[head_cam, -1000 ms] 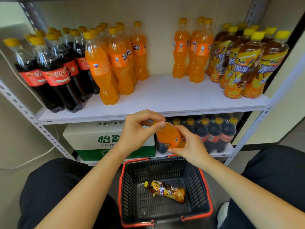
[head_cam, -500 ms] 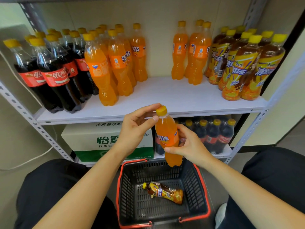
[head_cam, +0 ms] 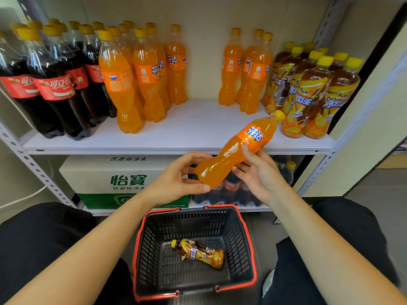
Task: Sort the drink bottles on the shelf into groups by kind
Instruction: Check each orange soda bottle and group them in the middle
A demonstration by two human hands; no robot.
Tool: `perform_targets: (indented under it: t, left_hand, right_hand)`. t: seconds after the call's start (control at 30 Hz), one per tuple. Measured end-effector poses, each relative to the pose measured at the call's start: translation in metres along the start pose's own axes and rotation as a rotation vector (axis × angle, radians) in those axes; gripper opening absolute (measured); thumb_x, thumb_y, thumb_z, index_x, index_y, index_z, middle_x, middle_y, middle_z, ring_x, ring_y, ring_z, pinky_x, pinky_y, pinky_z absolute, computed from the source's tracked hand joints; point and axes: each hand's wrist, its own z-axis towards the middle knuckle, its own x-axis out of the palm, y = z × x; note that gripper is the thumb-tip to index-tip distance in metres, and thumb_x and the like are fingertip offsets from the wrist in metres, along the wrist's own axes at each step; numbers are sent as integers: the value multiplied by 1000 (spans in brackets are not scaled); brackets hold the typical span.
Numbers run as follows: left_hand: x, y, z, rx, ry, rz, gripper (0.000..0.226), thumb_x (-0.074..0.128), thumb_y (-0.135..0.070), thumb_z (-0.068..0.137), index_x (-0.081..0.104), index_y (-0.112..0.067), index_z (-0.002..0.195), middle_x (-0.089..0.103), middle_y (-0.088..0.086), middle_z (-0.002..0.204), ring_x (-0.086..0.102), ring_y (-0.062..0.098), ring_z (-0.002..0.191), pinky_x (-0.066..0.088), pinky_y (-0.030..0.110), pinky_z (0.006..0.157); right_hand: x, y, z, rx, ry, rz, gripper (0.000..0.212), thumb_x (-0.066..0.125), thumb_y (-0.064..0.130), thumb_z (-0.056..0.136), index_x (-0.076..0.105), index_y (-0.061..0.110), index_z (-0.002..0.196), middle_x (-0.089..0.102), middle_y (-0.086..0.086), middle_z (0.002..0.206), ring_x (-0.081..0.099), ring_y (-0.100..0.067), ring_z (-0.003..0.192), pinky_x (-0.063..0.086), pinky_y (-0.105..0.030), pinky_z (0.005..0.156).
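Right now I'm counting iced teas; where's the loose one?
Head view, bottom centre: the iced tea bottle lies on its side, alone in the basket.

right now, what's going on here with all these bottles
A person is sorting drinks. The right hand grips a soda bottle round its middle and the left hand holds its base. The bottle is tilted, cap up and to the right, in front of the shelf. On the shelf stand colas at the left, orange sodas beside them, three more sodas apart, and iced teas at the right. One tea bottle lies in the basket below.
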Motion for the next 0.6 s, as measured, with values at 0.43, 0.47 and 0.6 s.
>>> perform_targets:
  t: [0.43,0.47,0.6]
  left_hand:
    - [16,-19,-2,137,-197,-91,63,83,-14,72,63,-26,130,63,13,130,68,41,90,60,56,82]
    - [17,-21,-3,144,-187,-84,64,84,-13,71,62,-26,130,63,11,129,70,37,89,59,58,82]
    - [14,-22,-5,153,-174,-18,62,85,-13,71,62,-24,127,66,5,127,74,42,82,61,57,78]
  right_hand:
    - [3,-1,-3,74,103,-46,55,65,32,92,53,11,141,68,-15,132,68,-32,119,60,-36,85]
    - [3,0,-3,79,95,-38,56,66,34,91,53,11,141,69,-14,132,69,-31,118,60,-35,84]
    - [5,-1,-1,66,86,-48,56,68,35,90,55,15,140,69,-13,132,69,-30,118,61,-35,84]
